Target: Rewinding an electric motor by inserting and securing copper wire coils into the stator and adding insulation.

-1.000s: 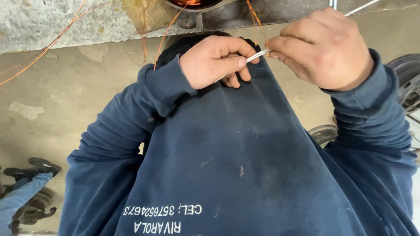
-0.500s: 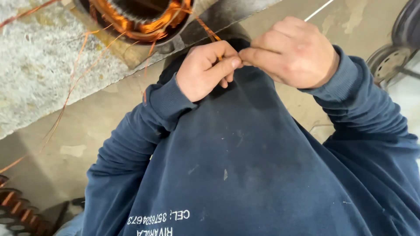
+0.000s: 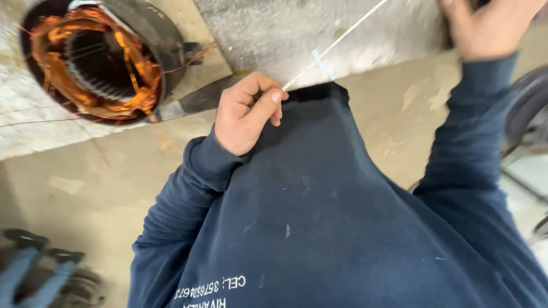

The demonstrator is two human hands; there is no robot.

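Observation:
My left hand (image 3: 248, 111) is held against my dark blue sweater (image 3: 319, 228) and pinches the end of a thin white cord (image 3: 337, 43) between thumb and forefinger. The cord runs taut up and to the right, out of the top of the view, with a small pale tag (image 3: 322, 64) on it. My right hand (image 3: 488, 25) is raised at the top right, cut off by the edge, fingers curled. Whether it holds the cord's far end is hidden. A motor stator (image 3: 97, 63) with copper windings lies at the upper left.
The stator rests on a rough grey stone slab (image 3: 274, 31) that spans the top. Thin copper wires (image 3: 40, 121) trail from it across the slab. Below is a concrete floor (image 3: 85, 188). A dark wheel (image 3: 528, 117) is at the right, a blurred blue object (image 3: 34, 274) at the bottom left.
The hands were together at the cord; my right hand has drawn away up and to the right, stretching the cord. The view has swung, so the stator now shows in full.

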